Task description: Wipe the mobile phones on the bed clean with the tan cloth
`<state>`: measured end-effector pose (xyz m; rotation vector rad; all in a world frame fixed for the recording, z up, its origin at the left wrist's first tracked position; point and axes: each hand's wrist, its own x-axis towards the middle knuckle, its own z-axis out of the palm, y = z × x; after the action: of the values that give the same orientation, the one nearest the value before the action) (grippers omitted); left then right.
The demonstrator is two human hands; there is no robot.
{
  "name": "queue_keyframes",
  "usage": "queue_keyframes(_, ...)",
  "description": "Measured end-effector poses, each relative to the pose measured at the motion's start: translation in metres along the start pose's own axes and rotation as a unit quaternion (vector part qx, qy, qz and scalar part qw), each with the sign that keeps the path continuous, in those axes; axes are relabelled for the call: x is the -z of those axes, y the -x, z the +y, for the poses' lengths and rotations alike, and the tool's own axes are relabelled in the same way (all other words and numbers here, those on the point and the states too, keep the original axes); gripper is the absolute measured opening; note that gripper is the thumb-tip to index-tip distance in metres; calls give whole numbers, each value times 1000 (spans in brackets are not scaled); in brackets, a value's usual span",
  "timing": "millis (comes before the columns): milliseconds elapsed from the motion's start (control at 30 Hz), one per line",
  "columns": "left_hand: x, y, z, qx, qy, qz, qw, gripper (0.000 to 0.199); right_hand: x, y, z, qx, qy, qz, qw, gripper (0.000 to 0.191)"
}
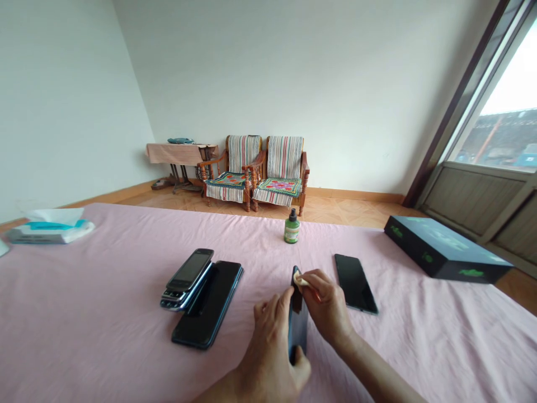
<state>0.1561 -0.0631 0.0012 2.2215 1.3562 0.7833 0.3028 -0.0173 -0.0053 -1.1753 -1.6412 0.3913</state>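
Note:
A dark phone (297, 330) stands tilted on its long edge on the pink cloth (126, 240). My left hand (272, 341) grips it from the left, with fingers near its top and the thumb at its lower end. My right hand (329, 305) is closed on a small pale cloth (299, 280), which touches the phone near its upper end. To the right of my right hand lies a black phone (356, 282). On the left, small phones (192, 270) are stacked, leaning against a larger dark phone (212, 305). Beyond my hands stands a green bottle (291, 228) with a black top.
A black box (444, 246) sits at the right back of the covered surface. A tissue pack (52, 226) lies at the far left. Behind are two wooden chairs (279, 187) and a small table with a cloth (174, 154).

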Motion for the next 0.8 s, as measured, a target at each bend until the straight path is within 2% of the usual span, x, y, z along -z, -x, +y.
queue_keyframes(133, 0, 1, -1, -10, 6, 4, 1000, 85, -2, -5, 2, -28, 16, 7, 999, 25)
queue_keyframes(300, 0, 2, -2, -31, 1, 9, 999, 83, -3, 5, -5, -1, -11, -3, 1000, 20)
queue_keyframes(500, 1, 0, 2, -15, -18, -13, 1000, 84, 0, -7, -1, -35, 34, 28, 998, 29)
queue_keyframes(667, 2, 0, 4, -19, -17, -12, 1000, 83, -1, 2, -4, -7, -3, 10, 1000, 21)
queue_keyframes(800, 2, 0, 4, -22, -23, -14, 999, 83, 1, -4, -1, -29, 20, 18, 999, 25)
